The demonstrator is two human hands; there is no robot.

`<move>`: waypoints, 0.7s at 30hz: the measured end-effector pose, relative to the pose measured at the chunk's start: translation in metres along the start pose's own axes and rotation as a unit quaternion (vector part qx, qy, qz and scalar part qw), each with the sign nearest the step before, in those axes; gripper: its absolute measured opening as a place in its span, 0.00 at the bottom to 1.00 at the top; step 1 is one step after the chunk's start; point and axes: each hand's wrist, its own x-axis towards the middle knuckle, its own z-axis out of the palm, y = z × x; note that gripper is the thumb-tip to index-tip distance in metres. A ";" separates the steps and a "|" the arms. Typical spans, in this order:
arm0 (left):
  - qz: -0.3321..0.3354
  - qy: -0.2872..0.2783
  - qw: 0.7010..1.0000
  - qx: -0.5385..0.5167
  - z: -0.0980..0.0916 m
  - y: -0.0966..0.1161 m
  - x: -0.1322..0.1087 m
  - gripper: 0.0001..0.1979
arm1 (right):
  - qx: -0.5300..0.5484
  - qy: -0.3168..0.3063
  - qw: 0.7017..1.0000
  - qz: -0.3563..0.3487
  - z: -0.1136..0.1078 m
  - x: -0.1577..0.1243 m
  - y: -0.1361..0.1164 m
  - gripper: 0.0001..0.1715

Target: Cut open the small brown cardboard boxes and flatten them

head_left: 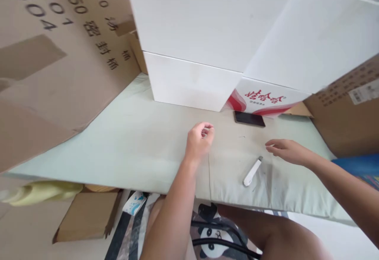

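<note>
My left hand (199, 141) is just above the pale cloth-covered table (130, 141), its fingers curled and the thumb close to the fingertips; whatever lies in the pinch, if anything, is too small to make out. My right hand (286, 150) hovers over the table on the right, fingers stretched out and nothing visible in them. Between the hands, nearer the front edge, lies a white utility knife (252, 171) with its tip pointing away from me. Beyond my right hand a dark smartphone (249, 118) lies flat by the boxes.
White boxes (192, 80) are stacked at the back, one with red lettering (265, 96). Large brown cartons stand at the left (65, 90) and right (349, 106). On the floor are a flat cardboard box (85, 216) and a yellowish cloth (44, 192).
</note>
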 end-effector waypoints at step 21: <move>-0.144 0.217 0.896 -0.359 -0.117 -0.009 0.001 0.06 | 0.008 0.215 0.891 -0.399 0.072 0.126 -0.560 0.16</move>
